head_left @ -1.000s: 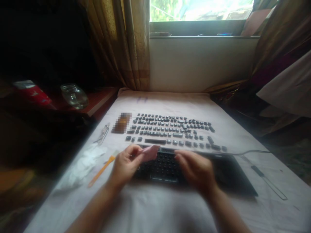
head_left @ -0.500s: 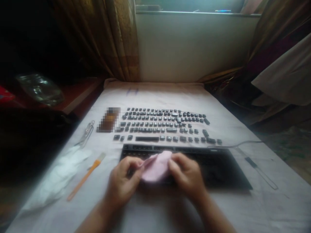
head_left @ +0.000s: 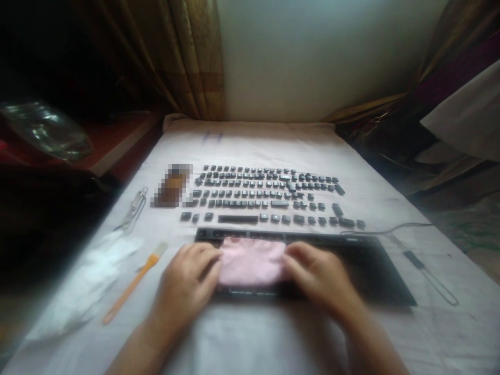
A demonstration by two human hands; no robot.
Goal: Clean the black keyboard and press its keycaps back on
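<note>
A pink cloth (head_left: 252, 262) is spread between my two hands over the black keyboard base (head_left: 363, 265). My left hand (head_left: 191, 276) pinches its left edge, and my right hand (head_left: 316, 271) pinches its right edge. The cloth hides part of the base beneath it. Beyond the base, loose black keycaps lie in several rows, with a long space bar (head_left: 238, 219) in the nearest row.
An orange-handled brush (head_left: 135, 289) and a crumpled white cloth (head_left: 86, 286) lie at the left. Farther back are a metal tool (head_left: 135, 208) and a blurred-out brown item (head_left: 172, 186). A wire-handled tool (head_left: 432, 278) and a cable (head_left: 406, 226) are at the right.
The pink cloth was bunched up and is now stretched flatter and wider. My hands have moved apart. The view has tilted down slightly.
</note>
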